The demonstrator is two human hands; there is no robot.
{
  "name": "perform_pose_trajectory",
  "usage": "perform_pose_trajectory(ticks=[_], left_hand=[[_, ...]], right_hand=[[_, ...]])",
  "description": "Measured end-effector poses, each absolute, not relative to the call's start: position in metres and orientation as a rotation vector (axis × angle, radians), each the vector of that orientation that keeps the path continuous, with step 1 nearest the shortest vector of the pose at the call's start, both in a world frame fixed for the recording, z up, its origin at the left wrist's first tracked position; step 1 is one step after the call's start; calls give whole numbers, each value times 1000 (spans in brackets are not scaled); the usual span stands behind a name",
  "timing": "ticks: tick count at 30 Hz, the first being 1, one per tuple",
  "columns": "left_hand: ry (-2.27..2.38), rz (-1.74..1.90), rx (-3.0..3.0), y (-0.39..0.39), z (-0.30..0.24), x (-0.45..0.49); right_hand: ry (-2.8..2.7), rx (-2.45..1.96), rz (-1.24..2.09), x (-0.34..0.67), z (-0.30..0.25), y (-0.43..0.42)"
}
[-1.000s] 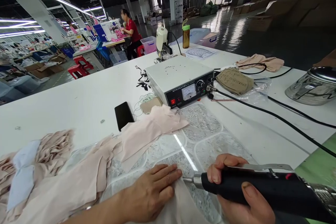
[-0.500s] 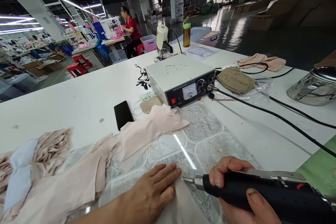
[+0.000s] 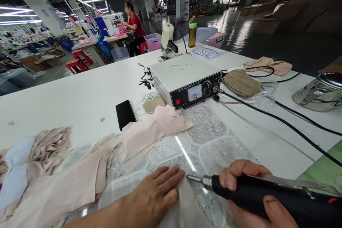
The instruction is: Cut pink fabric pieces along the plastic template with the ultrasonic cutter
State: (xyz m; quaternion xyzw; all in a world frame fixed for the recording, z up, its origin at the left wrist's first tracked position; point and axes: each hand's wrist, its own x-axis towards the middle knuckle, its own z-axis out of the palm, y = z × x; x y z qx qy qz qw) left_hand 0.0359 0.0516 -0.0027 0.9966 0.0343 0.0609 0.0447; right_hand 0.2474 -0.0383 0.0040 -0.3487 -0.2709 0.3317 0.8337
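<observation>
My left hand (image 3: 157, 194) lies flat, fingers stretched out, on a pale pink fabric piece (image 3: 189, 205) at the lower middle. My right hand (image 3: 248, 192) is wrapped round the black handle of a handheld ultrasonic tool (image 3: 280, 197). Its pointed metal tip reaches left to the fabric's edge, close beside my left fingertips. Whether the tip touches the cloth I cannot tell. Beneath the fabric lies a glossy stone-patterned sheet (image 3: 213, 153). More pink fabric pieces (image 3: 157, 123) are beyond my left hand, and a layered pile (image 3: 72, 185) stretches to its left.
A control box (image 3: 187, 78) with a dial stands behind, its black cable (image 3: 275, 114) running right. Around it are a phone (image 3: 125, 114), brown templates (image 3: 242, 82), a bottle (image 3: 192, 35), a glass jar (image 3: 319, 92) and a cream-coloured machine (image 3: 168, 41). A person in red (image 3: 135, 26) sits sewing farther back.
The tool and my right hand have shifted slightly right, and more of the metal tip shows. My left hand stays in place on the fabric. The view has moved a little.
</observation>
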Motion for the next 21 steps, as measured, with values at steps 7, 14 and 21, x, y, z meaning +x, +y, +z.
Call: perform_pose_trajectory(ticks=[7,14,21], left_hand=[[140,197,3012,51,-5,36],[142,239,3004,51,-10,37],[134,263,2973,51,-10,36]], right_hand=[[-675,-825,635,244,14,-35],[-698,-849,614,242,9,-34],[-676,-845,626,241,7,-30]])
